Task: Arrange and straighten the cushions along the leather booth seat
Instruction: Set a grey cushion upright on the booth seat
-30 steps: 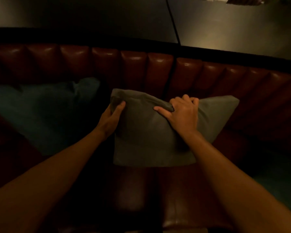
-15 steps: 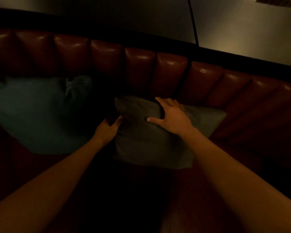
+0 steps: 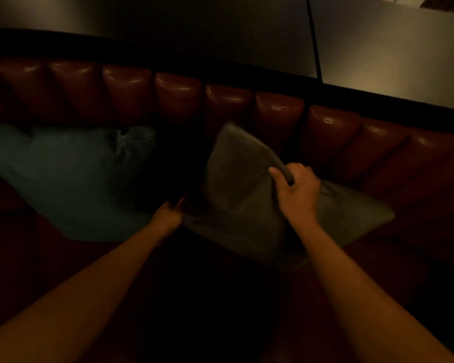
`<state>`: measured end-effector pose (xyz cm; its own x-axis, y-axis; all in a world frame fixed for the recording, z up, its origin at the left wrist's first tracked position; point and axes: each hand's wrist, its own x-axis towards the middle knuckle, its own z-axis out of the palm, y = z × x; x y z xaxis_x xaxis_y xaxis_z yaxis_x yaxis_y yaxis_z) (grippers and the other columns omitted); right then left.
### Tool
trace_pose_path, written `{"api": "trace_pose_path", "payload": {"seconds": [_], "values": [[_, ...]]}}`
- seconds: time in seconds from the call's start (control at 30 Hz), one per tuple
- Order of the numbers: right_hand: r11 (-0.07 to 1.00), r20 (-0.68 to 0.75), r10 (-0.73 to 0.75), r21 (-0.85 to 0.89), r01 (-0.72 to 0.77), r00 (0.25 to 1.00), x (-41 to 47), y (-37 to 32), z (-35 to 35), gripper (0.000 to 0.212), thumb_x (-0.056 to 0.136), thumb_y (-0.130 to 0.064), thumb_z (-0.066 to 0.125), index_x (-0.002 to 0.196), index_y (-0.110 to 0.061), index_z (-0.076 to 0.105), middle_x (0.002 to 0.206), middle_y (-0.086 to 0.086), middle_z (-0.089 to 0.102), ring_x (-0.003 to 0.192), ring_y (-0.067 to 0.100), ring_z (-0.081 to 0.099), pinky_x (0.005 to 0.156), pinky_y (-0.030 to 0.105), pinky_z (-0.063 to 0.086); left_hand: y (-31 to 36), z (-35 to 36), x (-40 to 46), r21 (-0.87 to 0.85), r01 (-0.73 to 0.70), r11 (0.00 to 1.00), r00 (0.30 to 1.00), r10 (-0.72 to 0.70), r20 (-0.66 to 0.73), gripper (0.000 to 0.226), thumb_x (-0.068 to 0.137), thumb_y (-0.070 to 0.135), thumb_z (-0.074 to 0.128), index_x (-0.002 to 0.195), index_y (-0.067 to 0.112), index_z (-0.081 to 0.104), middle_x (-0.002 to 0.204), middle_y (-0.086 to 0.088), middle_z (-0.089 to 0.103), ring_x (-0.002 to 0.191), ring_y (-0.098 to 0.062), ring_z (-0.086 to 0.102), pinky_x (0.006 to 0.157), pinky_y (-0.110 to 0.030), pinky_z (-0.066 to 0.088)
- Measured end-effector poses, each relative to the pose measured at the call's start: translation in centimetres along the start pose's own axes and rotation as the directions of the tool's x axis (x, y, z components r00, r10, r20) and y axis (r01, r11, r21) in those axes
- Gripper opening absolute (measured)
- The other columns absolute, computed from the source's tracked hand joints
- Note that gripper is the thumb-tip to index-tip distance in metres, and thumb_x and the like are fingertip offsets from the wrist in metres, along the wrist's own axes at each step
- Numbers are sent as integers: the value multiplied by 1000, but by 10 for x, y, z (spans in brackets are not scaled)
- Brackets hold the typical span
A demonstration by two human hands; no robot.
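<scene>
I have the grey cushion (image 3: 247, 195) in front of me on the leather booth seat (image 3: 404, 247), and everything else I can place from it. My right hand (image 3: 298, 191) is closed around its upper edge, thumb on the face toward me and fingers curled over the far side, so that the fabric bunches into a ridge where I grip it. The cushion stands tilted, one corner pointing up against the padded backrest (image 3: 278, 113), another corner stretched out low to the right of my right hand, and its bottom corner resting on the seat close to me. My left hand (image 3: 169, 214) is at the cushion's lower left edge, touching it; the light is so dim there that I cannot tell whether that hand is gripping the fabric or only pressed against it. To the left of the grey cushion, across a dark gap, a blue cushion (image 3: 71, 176) lies slumped on the seat, its top leaning on the backrest and its right upper corner crumpled. The backrest runs behind both cushions as a row of rounded, shiny reddish-brown panels. Beyond the backrest, above the grey cushion, a dark flat counter (image 3: 391, 61) shows, split by a thin seam. Both my forearms are bare and reach in from the near edge toward the grey cushion, the left arm lower and further left, the right arm crossing over the cushion's near right part.
</scene>
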<state>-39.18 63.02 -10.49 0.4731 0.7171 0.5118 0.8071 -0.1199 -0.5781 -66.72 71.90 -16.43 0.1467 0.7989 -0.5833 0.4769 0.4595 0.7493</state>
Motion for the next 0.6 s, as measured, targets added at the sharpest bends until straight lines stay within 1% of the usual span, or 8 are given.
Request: {"api": "trace_pose_path", "payload": {"seconds": [0.07, 0.13, 0.23, 0.3, 0.37, 0.43, 0.5, 0.6], "values": [[991, -42, 99, 99, -95, 994, 0, -2, -23, 33, 94, -40, 64, 71, -21, 50, 70, -7, 51, 74, 14, 47, 68, 33, 37, -2, -2, -2, -41, 24, 999, 1000, -24, 15, 49, 108, 36, 44, 147, 7, 50, 144, -25, 55, 130, -41, 54, 107, -48, 44], [961, -35, 202, 201, -191, 979, -3, -10, -42, 37, 96, -39, 64, 67, -29, 44, 69, -13, 46, 73, 14, 49, 69, 33, 40, 3, 1, -13, -199, 35, 979, 999, -40, -17, 53, 105, 41, 51, 144, 5, 52, 140, -21, 57, 128, -41, 56, 105, -50, 47], [887, -64, 352, 340, -312, 934, -14, -18, -60, 41, 98, -36, 65, 64, -25, 43, 64, -10, 43, 63, 6, 44, 62, 27, 39, 11, 1, -24, -345, -10, 939, 993, -31, -113, 84, 88, 56, 71, 152, 10, 42, 146, -15, 54, 129, -36, 56, 107, -50, 48], [835, -110, 442, 414, -364, 890, -22, -13, -67, 44, 99, -35, 65, 65, -16, 45, 62, -6, 42, 58, 3, 39, 57, 25, 37, 15, -3, -28, -424, -18, 905, 996, -21, -88, 114, 69, 66, 81, 158, 18, 29, 153, -12, 48, 132, -35, 54, 107, -55, 48], [781, -154, 513, 492, -385, 844, -31, -4, -74, 46, 97, -41, 64, 67, -10, 51, 64, -1, 45, 63, 7, 42, 60, 31, 39, 19, -6, -32, -455, 38, 890, 998, -60, -34, 132, 54, 75, 83, 159, 25, 22, 153, -12, 46, 131, -37, 53, 103, -60, 50], [717, -175, 593, 560, -416, 786, -40, 2, -78, 44, 96, -47, 64, 68, -13, 58, 67, -2, 52, 68, 10, 47, 64, 33, 43, 22, -8, -35, -489, 56, 870, 997, -79, -26, 127, 59, 74, 82, 159, 25, 22, 147, -10, 51, 126, -36, 57, 98, -59, 52], [672, -184, 647, 596, -440, 740, -47, 5, -82, 42, 98, -47, 60, 66, -20, 59, 65, -10, 54, 68, 5, 47, 64, 30, 42, 28, -7, -37, -512, 64, 856, 998, -61, 22, 116, 62, 76, 80, 155, 23, 37, 138, -4, 61, 116, -32, 64, 89, -52, 57], [744, -180, 590, 500, -443, 787, -54, 9, -85, 40, 105, -40, 50, 76, -14, 58, 67, -11, 49, 63, -1, 42, 63, 28, 36, 37, 0, -44, -529, -46, 847, 996, 78, 38, 69, 79, 60, 76, 136, 24, 59, 128, -4, 69, 109, -26, 68, 78, -41, 56]]}}
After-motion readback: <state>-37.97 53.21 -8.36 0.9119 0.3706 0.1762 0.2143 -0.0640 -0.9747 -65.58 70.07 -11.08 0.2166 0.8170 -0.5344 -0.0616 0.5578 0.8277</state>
